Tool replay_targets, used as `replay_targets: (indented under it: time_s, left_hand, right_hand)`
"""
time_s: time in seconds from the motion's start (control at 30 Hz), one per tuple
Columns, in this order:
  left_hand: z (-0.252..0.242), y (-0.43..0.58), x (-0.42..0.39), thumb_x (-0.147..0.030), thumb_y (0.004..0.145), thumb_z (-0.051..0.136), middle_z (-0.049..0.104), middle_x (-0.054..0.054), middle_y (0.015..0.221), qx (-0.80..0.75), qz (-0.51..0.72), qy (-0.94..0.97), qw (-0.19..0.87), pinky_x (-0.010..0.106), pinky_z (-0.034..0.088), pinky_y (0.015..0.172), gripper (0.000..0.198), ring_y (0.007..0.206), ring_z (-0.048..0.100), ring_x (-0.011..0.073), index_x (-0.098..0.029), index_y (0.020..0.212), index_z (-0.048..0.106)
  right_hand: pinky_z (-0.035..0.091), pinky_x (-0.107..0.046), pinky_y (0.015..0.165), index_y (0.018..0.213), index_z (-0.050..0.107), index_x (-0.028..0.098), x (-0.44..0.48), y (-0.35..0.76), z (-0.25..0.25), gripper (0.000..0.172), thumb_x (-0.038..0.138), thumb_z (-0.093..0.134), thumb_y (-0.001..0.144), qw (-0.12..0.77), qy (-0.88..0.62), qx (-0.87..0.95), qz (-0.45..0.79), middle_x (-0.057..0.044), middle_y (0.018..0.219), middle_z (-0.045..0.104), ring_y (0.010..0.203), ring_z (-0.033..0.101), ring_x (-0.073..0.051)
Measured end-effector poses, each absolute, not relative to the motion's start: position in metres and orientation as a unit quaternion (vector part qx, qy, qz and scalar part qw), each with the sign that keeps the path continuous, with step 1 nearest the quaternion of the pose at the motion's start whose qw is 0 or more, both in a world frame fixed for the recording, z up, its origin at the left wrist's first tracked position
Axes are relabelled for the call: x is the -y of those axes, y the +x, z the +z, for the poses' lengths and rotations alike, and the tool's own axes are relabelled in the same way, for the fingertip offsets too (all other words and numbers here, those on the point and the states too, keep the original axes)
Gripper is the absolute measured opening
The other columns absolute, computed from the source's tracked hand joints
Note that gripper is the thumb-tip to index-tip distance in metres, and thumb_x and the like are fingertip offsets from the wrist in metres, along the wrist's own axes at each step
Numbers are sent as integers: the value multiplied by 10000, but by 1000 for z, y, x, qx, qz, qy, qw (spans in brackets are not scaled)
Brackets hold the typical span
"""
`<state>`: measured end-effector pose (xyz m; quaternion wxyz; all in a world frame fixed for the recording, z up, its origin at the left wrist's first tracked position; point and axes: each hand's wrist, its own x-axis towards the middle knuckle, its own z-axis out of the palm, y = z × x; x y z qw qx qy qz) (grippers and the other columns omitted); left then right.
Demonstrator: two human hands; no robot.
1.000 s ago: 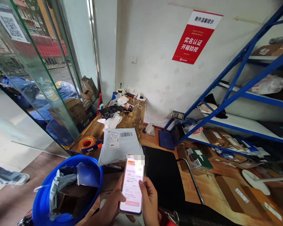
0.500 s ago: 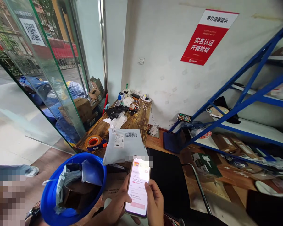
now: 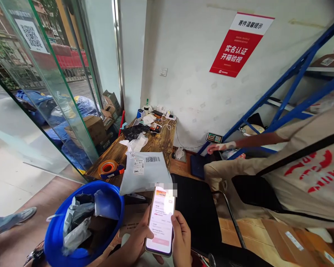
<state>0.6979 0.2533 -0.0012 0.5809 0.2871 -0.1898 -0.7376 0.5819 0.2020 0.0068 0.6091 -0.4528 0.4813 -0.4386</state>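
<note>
Both my hands hold a lit smartphone (image 3: 161,220) at the bottom centre of the head view. My left hand (image 3: 135,241) cradles its left edge from below, fingers wrapped round it. On the right side, my right hand (image 3: 181,239) grips the phone with the thumb resting on the screen's edge. Just beyond the phone lies a grey mailer bag (image 3: 144,171) with a barcode label, on the near end of a wooden table (image 3: 161,142). An orange tape dispenser (image 3: 109,168) sits to the left of the bag.
A blue bin (image 3: 58,237) with scraps stands at lower left. A black chair (image 3: 196,211) is right of the phone. Another person in a beige shirt (image 3: 303,178) bends in from the right, hand near a scale (image 3: 214,138). Blue shelving (image 3: 292,92), boxes, a glass wall (image 3: 52,92) surround.
A person in a beige shirt has come in from the right and now covers the shelves and floor parcels. My hands and the phone have barely shifted.
</note>
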Motion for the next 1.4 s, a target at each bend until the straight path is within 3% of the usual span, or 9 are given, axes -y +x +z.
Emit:
replay_targets:
  time_s: [0.13, 0.37, 0.67, 0.8, 0.93, 1.2, 1.4]
  left_hand:
    - [-6, 700, -255, -167, 563, 471, 593, 130, 1116, 190, -737, 291, 579, 281, 550, 445, 989, 712, 644, 232, -271, 1444, 35]
    - [0, 701, -256, -210, 583, 477, 525, 152, 1239, 199, -734, 311, 570, 301, 555, 458, 1012, 716, 622, 216, -260, 1439, -60]
    - [13, 702, -256, -215, 524, 484, 496, 170, 1279, 188, -738, 322, 563, 313, 556, 473, 1093, 860, 606, 279, -195, 1425, -135]
    - [19, 705, -259, -125, 547, 471, 468, 137, 1338, 234, -733, 304, 562, 348, 575, 583, 1026, 1014, 560, 318, -226, 1460, 14]
    - [25, 708, -262, -56, 603, 528, 403, 72, 1410, 287, -717, 321, 548, 304, 559, 645, 953, 1134, 490, 330, -303, 1451, 171]
    - [9, 705, -262, -74, 528, 451, 542, 76, 1269, 212, -749, 312, 545, 331, 569, 592, 1115, 906, 603, 251, -314, 1429, -161]
    - [9, 708, -263, -104, 552, 447, 559, 97, 1229, 210, -753, 285, 555, 357, 570, 608, 1087, 859, 604, 241, -270, 1430, -172]
  right_hand:
    - [484, -291, 566, 679, 605, 176, -203, 585, 9, 467, 642, 632, 657, 609, -451, -479, -443, -42, 637, 637, 612, 561, -191]
    - [475, -289, 579, 669, 592, 182, -204, 586, 10, 460, 640, 639, 651, 611, -444, -477, -450, -30, 635, 631, 616, 552, -183]
    - [444, -263, 539, 658, 572, 183, -205, 586, 9, 467, 646, 632, 655, 621, -432, -472, -452, -9, 602, 598, 580, 527, -165]
    - [440, -259, 564, 711, 602, 185, -205, 585, 9, 481, 666, 593, 677, 634, -417, -464, -458, -15, 637, 618, 612, 537, -169]
    - [417, -254, 512, 725, 612, 179, -206, 585, 15, 515, 689, 582, 662, 621, -414, -485, -455, -20, 631, 617, 574, 523, -165]
    - [411, -262, 510, 686, 569, 187, -205, 587, 19, 503, 687, 601, 642, 643, -391, -476, -454, 1, 574, 568, 560, 520, -167]
    - [396, -252, 537, 684, 585, 171, -195, 587, 24, 478, 648, 605, 668, 656, -410, -447, -450, 2, 604, 567, 565, 489, -146]
